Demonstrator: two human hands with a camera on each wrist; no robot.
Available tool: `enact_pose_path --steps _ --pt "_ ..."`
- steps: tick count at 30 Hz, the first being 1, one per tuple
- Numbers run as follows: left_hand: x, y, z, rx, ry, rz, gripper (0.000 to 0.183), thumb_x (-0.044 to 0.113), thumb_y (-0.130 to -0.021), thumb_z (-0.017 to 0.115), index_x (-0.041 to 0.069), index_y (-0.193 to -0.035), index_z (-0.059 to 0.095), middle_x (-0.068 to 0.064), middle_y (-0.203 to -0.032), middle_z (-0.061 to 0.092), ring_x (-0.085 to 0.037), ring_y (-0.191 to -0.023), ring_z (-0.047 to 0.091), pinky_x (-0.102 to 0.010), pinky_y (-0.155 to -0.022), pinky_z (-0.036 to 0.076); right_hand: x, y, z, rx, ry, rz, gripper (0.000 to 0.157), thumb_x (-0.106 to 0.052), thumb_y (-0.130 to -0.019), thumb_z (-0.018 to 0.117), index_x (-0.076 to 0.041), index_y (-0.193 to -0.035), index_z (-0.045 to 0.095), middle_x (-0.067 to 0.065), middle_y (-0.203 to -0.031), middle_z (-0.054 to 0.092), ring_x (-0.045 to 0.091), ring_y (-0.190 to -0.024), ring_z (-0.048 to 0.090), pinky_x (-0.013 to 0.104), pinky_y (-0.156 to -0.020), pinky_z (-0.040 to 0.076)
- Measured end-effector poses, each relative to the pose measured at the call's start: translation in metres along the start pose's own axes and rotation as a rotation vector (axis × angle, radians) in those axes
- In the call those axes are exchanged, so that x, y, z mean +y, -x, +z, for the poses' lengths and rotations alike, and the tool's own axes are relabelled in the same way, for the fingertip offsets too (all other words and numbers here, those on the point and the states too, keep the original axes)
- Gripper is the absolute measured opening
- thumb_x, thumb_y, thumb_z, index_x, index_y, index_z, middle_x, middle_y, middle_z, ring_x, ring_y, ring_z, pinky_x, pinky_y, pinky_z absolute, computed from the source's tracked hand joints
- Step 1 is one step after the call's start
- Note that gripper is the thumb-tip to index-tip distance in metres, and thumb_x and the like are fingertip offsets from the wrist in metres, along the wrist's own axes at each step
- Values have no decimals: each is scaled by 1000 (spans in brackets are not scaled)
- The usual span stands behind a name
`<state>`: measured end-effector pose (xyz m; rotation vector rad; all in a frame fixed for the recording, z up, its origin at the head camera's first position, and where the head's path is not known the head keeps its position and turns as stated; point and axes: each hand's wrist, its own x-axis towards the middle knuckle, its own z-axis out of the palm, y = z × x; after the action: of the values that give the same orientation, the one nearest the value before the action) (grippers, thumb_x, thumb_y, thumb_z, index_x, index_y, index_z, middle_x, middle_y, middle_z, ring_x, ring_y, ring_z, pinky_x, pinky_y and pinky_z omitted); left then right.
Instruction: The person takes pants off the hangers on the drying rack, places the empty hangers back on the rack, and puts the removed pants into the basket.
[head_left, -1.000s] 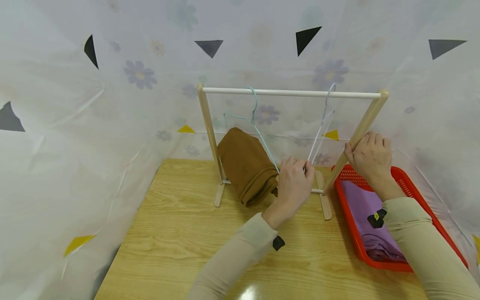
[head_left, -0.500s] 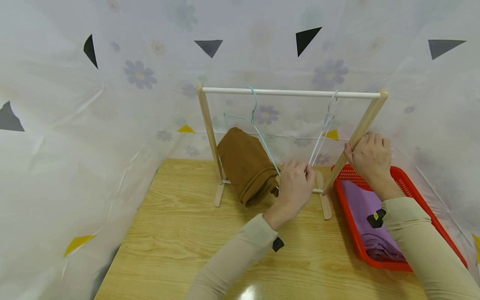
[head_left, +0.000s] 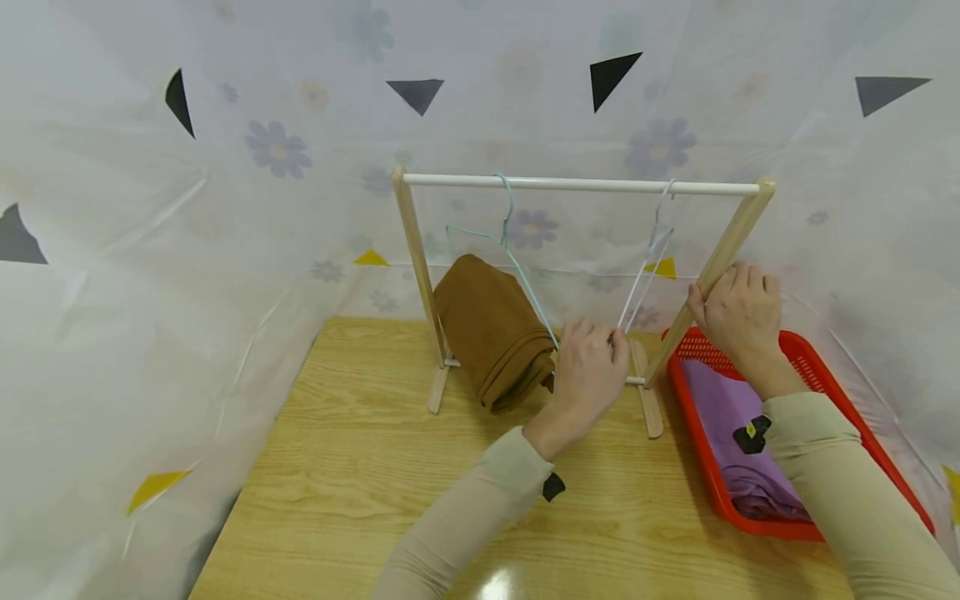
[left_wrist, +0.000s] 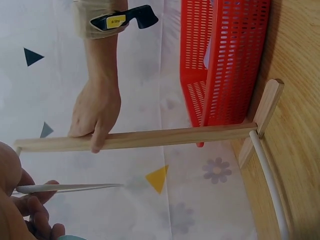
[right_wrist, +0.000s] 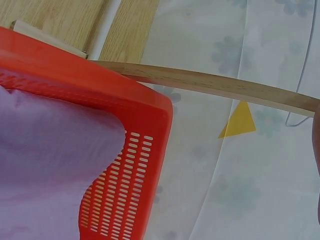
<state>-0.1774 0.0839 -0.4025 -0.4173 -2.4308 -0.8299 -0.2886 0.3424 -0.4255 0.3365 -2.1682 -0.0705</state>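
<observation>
We see the person's left grip (head_left: 587, 362) in front of the rack's (head_left: 585, 184) lower right half, back of the hand upward, curled round the low end of one white hanger (head_left: 633, 287). The left forearm slants up toward it from the near side of the rack. We see the white hanger's hook on the rack's top bar, toward its right end, its wires sloping down to the hand.

The right grip (head_left: 742, 312) is wrapped round the rack's right post (head_left: 735, 237), about midway up, thumb on the inner side; its forearm slopes in from the near right.

Both sleeves (head_left: 832, 467) are beige. We count two hangers in all: one teal hanger (head_left: 528, 288) hooks left of the rack's middle, with one folded brown cloth (head_left: 495, 333) hanging there.

Just right of the rack we find one red basket (head_left: 776, 530) holding one purple cloth (head_left: 723, 417). Rack and basket stand on one wooden surface (head_left: 352, 467). Behind the rack hangs a flowered sheet (head_left: 480, 42).
</observation>
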Motion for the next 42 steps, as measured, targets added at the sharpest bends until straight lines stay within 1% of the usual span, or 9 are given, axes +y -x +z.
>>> enact_pose_path --steps 5,8,11,15,19,24,30,35,42 --pt "-1 0 -1 -20 7 -17 28 24 -104 60 9 -93 82 -1 -84 77 -15 -81 64 -23 -79 46 0 -1 1 3 6 -2 56 -39 -99 45 14 -82 50 28 -76 48 51 -67 50 58 -62 39" --pt "-2 0 -2 -29 38 -38 28 27 -104 62 6 -103 81 -5 -98 81 -19 -93 69 -25 -85 51 -1 -1 2 -10 17 -4 60 -41 -102 41 14 -81 49 29 -76 49 51 -67 50 58 -62 40" --pt "-3 1 -3 -25 59 -48 29 28 -104 63 5 -106 80 -6 -104 81 -21 -100 70 -27 -90 54 0 -1 3 -27 22 -4 62 -43 -103 37 14 -81 49 29 -77 50 51 -68 50 58 -63 40" --pt "-5 4 -4 -10 64 -32 30 32 -103 63 6 -102 78 -4 -95 77 -19 -95 67 -26 -85 52 0 0 3 -35 17 -7 63 -43 -103 38 15 -81 49 31 -78 51 52 -69 51 60 -64 41" --pt "-7 6 -6 15 96 -11 34 35 -104 63 4 -104 77 -6 -90 73 -19 -89 63 -25 -78 49 -1 0 3 -27 13 -6 65 -44 -104 35 15 -81 50 31 -78 51 52 -69 51 60 -64 41" --pt "-8 9 -9 53 114 4 40 36 -103 64 1 -120 75 -7 -94 74 -20 -91 63 -25 -78 49 -2 -1 3 -13 5 0 68 -46 -106 31 15 -81 50 31 -78 52 52 -69 51 60 -64 41" --pt "-11 12 -15 89 85 19 42 36 -101 66 2 -125 73 -7 -101 76 -22 -93 65 -28 -81 52 -1 -1 3 -30 9 2 62 -42 -102 40 15 -81 49 31 -78 51 52 -69 51 59 -63 40" --pt "-14 17 -22 91 61 12 45 40 -101 66 5 -129 71 -6 -111 77 -23 -99 67 -31 -83 52 -1 0 3 -47 13 5 60 -41 -100 44 16 -81 49 31 -78 52 52 -69 51 59 -63 40" --pt "-23 20 -35 119 82 -7 49 39 -101 66 5 -136 65 -6 -114 73 -24 -99 64 -32 -84 51 -2 -1 3 -41 3 13 69 -47 -106 31 16 -81 49 31 -77 50 52 -70 50 59 -64 39"
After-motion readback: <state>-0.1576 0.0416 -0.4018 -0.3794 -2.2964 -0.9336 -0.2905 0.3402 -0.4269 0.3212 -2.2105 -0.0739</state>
